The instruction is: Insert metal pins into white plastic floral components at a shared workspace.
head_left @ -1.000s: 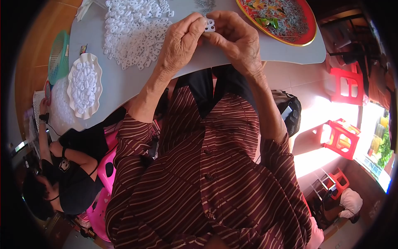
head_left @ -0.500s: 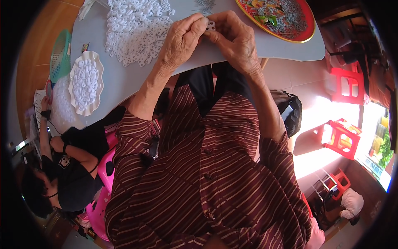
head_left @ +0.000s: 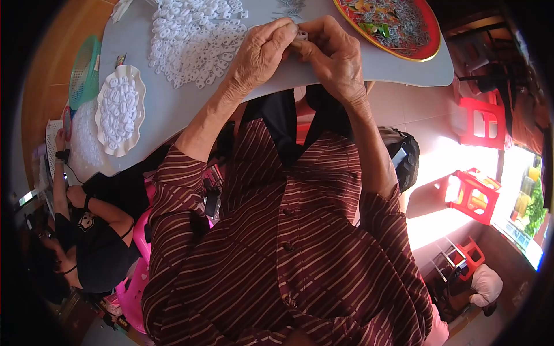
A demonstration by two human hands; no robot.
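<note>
Above the near edge of the table, my left hand (head_left: pixel 262 55) and my right hand (head_left: pixel 336 62) meet with fingers closed. Pinched between them is a small white plastic piece (head_left: pixel 302 36) with holes, mostly hidden by the fingertips. To the left of my hands spreads a large heap of similar white pieces (head_left: pixel 196 49). Beyond my right hand stands a round red tray (head_left: pixel 431 36) with a gold rim, holding many thin grey metal nails (head_left: pixel 404 36) and some leaves. A few more nails (head_left: pixel 288 8) lie on the table beyond my fingers.
A scalloped white dish (head_left: pixel 140 95) of white pieces stands on the grey table (head_left: pixel 161 115), near a green basket (head_left: pixel 85 72). Another person (head_left: pixel 98 242) sits at the left by a pink chair (head_left: pixel 135 288). Red stools (head_left: pixel 485 124) and a black bag (head_left: pixel 408 155) are at the right.
Both hands have shifted slightly right in the picture, still together. The white piece has turned and shows less between the fingers. The whole view has moved a little.
</note>
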